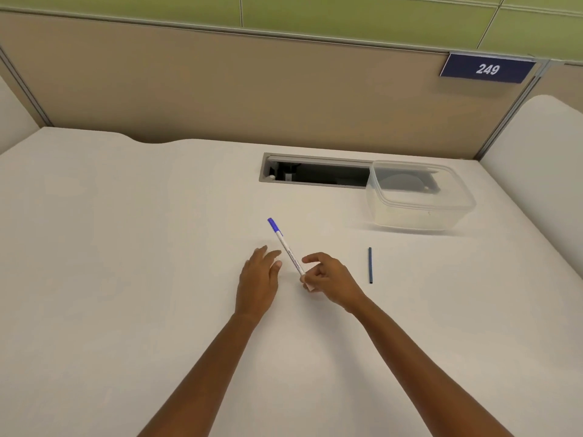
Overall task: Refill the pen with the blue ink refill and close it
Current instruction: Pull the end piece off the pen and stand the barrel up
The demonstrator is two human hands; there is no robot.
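A white pen (287,250) with a blue cap at its far end points up and to the left over the white desk (126,247). My right hand (328,279) grips the pen's near end between thumb and fingers. My left hand (259,279) hovers just left of the barrel, fingers spread, touching nothing I can see. A thin dark blue ink refill (370,265) lies on the desk to the right of my right hand, pointing away from me.
A clear plastic container (419,197) stands at the back right, partly over a cable slot (315,173) cut in the desk. A partition wall with a "249" sign (487,69) closes the far side.
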